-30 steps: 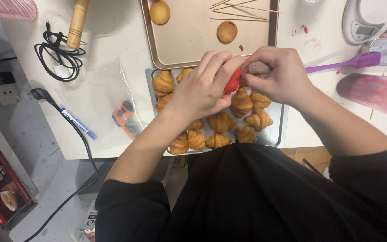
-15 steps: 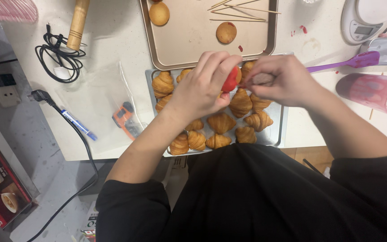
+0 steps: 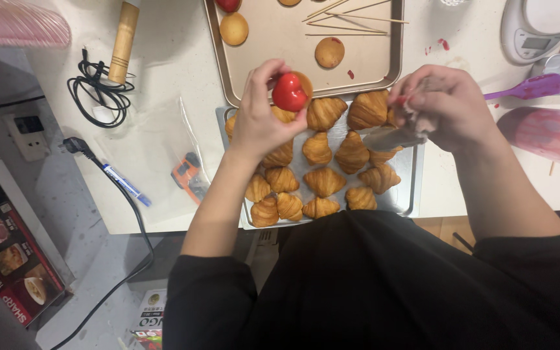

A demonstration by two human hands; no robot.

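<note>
Parted since a moment ago, the left hand [image 3: 260,123] grips a red glazed ball [image 3: 290,93] over the croissant tray [image 3: 409,194]; the right hand [image 3: 445,107] clutches what looks like a piping bag [image 3: 393,137].

14 croissants [image 3: 324,181], 2 trays [image 3: 404,201], 2 plain round buns [image 3: 234,29].

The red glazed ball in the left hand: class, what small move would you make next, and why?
Probably carry the red glazed ball forward and set it on a bare part of the gold baking tray. The left hand pinches it just above the tray's near edge, other round pieces already lie there, and the right hand is busy with a crumpled wrapper.
</note>
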